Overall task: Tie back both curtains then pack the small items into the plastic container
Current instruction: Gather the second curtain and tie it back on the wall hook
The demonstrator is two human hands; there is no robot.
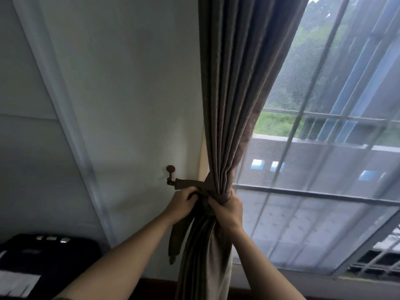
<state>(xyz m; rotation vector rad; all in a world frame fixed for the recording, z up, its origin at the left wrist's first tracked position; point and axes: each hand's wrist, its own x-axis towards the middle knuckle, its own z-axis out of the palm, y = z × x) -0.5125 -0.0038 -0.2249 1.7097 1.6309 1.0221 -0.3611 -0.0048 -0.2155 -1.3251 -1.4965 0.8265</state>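
A brown curtain (236,94) hangs gathered at the left edge of the window. A brown fabric tie-back (188,184) runs from a wall hook (171,176) around the bunched curtain. My left hand (183,204) grips the tie-back just left of the curtain. My right hand (227,207) grips the wrapped band and the gathered curtain folds. One loose end of the tie-back (175,241) hangs down below my left hand. The plastic container and small items are out of view.
A white wall (129,94) lies left of the curtain. The window (324,148) with a mesh screen and bars fills the right side. A dark object (43,256) sits at the lower left. A dark sill edge runs along the bottom.
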